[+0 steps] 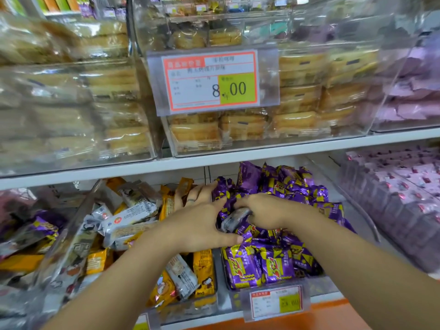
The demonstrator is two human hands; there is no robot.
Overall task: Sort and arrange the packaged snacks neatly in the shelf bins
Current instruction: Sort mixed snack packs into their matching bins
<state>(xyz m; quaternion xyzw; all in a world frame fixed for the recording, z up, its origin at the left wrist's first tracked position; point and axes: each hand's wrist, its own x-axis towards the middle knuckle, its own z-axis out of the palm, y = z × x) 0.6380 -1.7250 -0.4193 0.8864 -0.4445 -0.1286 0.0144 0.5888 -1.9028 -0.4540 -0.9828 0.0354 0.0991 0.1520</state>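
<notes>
The grey packet (pixel 235 219) is sitting in the wrong place, on top of the purple packets (pixel 273 260) in the middle bin (pixel 317 281), and the right hand (pixel 264 210) is grasping it with its fingers curled round it. Looks like it belongs with the orange and silver packets (pixel 133 222) next door.

The left hand (pixel 197 220) is lying flat across the line between the two bins, fingers (pixel 201 192) straight and spread, holding nothing.

Here's what I'm thinking could go sideways. The purple heap is piling up loose and high, so lifting the grey one out could be dragging a couple of purple ones along into the mixed bin. The wrapper is looking slick too, so it may be slipping. And that flat left hand could be shoving packets forward over the front edge, near the price tag (pixel 277 302).
</notes>
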